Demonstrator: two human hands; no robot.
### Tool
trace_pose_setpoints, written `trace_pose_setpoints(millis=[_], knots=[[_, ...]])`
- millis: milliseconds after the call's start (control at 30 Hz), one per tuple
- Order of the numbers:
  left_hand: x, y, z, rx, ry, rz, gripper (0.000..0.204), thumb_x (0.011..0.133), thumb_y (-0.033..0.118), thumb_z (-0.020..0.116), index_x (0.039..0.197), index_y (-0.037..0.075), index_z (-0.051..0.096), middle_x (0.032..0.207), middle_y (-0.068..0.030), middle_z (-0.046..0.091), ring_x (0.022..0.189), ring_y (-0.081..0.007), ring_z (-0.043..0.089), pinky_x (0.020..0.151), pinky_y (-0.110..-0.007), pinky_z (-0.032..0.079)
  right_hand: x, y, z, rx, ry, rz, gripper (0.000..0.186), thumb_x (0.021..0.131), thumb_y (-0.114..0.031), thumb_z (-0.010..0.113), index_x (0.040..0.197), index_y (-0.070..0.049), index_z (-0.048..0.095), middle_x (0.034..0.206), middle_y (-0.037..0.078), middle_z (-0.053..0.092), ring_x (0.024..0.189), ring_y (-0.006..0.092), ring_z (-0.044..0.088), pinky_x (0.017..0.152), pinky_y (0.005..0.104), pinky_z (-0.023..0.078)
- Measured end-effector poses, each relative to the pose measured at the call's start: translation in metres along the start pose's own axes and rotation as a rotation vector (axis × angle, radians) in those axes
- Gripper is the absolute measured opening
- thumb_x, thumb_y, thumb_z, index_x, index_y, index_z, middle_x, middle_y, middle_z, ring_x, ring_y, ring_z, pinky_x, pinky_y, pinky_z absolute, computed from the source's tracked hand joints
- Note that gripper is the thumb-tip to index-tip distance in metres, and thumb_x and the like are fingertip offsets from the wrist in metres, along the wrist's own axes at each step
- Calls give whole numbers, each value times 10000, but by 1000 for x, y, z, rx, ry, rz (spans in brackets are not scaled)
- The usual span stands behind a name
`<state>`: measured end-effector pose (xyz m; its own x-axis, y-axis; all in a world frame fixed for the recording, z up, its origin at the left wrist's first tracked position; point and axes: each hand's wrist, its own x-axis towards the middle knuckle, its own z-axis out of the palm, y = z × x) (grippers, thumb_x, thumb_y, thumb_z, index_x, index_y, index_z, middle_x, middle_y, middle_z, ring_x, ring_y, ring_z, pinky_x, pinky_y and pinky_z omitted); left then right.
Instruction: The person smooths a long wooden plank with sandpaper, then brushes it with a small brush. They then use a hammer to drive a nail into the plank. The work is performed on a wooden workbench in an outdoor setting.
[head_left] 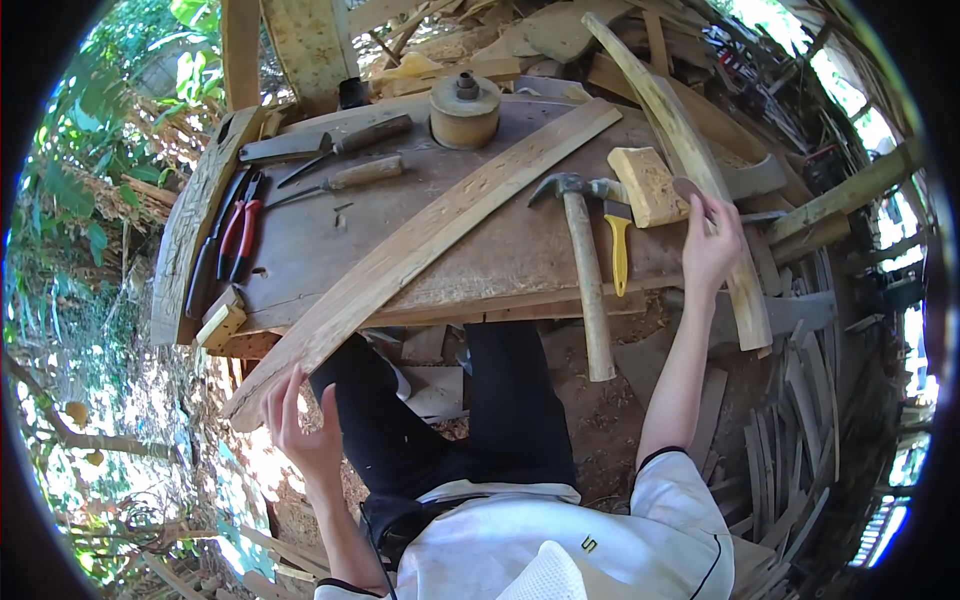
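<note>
A long, flat wooden plank (440,235) lies diagonally across the workbench (350,230), its near end sticking out past the front edge. My left hand (305,425) is beside that near end, fingers apart and nothing in it; whether the fingertips touch the wood I cannot tell. Over the bench's right end, my right hand (714,240) pinches something with a brown rounded end (686,188); the rest is hidden. Close to it are a pale wooden block (647,187), a yellow-handled brush (618,250) and a claw hammer (582,260) whose wooden handle overhangs the front edge.
Red-handled pliers (240,230) and wooden-handled tools (362,172) lie on the bench's left side. A round wooden pot-like piece (465,112) stands at the back. A long curved pole (690,150) leans at the right. Scrap wood strips (790,400) cover the ground there.
</note>
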<state>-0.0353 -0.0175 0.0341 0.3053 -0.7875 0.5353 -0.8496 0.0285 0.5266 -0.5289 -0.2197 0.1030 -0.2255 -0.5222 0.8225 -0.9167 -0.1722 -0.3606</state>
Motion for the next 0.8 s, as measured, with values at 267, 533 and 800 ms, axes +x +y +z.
trace_pose_setpoints(millis=[267, 533, 800], knots=[[-6, -8, -11, 11, 63, -7, 424, 859, 47, 788, 1273, 5, 705, 1119, -159, 702, 1074, -334, 650, 961, -467, 503, -18, -44, -2, 19, -127, -149, 271, 911, -285, 793, 955, -30, 713, 910, 128, 676, 889, 316, 665, 829, 409, 518], [-5, -47, -28, 227, 362, -1, 378, 960, 122, 730, 1324, 32, 678, 1267, -153, 676, 1200, -300, 626, 1048, -467, 504, -63, -72, -19, -179, -581, 205, 359, 899, -328, 805, 800, -25, 639, 803, 105, 604, 717, 310, 614, 679, 433, 491], [-13, -72, -39, 69, 552, -463, 585, 1027, 322, 670, 1515, 45, 503, 1536, -154, 509, 1392, -287, 492, 1219, -476, 339, -67, -45, -25, -27, -627, 422, 261, 885, -194, 793, 902, 19, 642, 780, 101, 673, 692, 190, 648, 661, 360, 510]])
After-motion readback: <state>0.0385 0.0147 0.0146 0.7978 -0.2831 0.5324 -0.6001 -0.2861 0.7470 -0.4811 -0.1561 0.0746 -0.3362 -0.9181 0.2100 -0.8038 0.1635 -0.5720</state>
